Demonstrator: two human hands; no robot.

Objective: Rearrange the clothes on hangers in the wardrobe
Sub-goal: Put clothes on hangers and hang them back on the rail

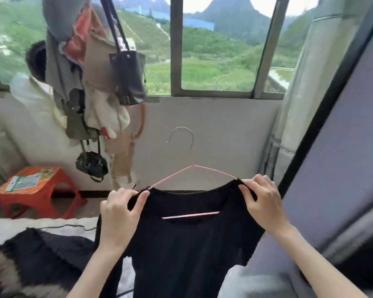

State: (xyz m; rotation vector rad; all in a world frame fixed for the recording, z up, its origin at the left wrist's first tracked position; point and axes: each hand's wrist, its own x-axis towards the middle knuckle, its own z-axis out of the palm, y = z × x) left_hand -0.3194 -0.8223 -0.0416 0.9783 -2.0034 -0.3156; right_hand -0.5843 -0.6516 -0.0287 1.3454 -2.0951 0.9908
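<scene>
Both hands, left (120, 208) and right (262, 202), pinch black top (187, 250) on pink hanger (191, 168)

L grip (119, 214) bare, R grip (264, 203) bare, forearms unsleeved, no rings/watch visible

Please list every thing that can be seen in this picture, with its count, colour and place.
black knit top: one, black, centre, on the hanger
thin pink wire hanger with metal hook: one, pink, centre, inside the top
small plastic stool: one, orange-red, left floor
dark leather bag: one, black, hanging upper left
small round bag: one, black, hanging below
window frame: one, grey, back wall
left hand: grip on left shoulder
right hand: grip on right shoulder
</scene>
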